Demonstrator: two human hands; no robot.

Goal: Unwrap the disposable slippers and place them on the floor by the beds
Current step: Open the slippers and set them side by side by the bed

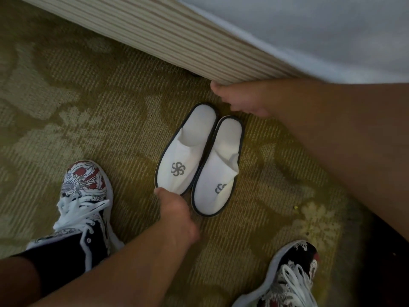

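Observation:
Two white disposable slippers with dark edging and a grey swirl logo lie side by side on the carpet, heels toward the bed. My left hand (174, 209) pinches the toe edge of the left slipper (186, 149). The right slipper (219, 167) lies flat against it, a little nearer to me. My right hand (239, 98) hovers just beyond the heels, by the lower edge of the bed skirt, fingers loosely curled downward with nothing in them. No wrapper is in view.
A striped beige bed skirt (177, 38) runs diagonally across the top, with white bedding (321, 29) above it. My two patterned sneakers stand on the olive patterned carpet (99, 103), one at the left (84, 202), one at the lower right (292, 273).

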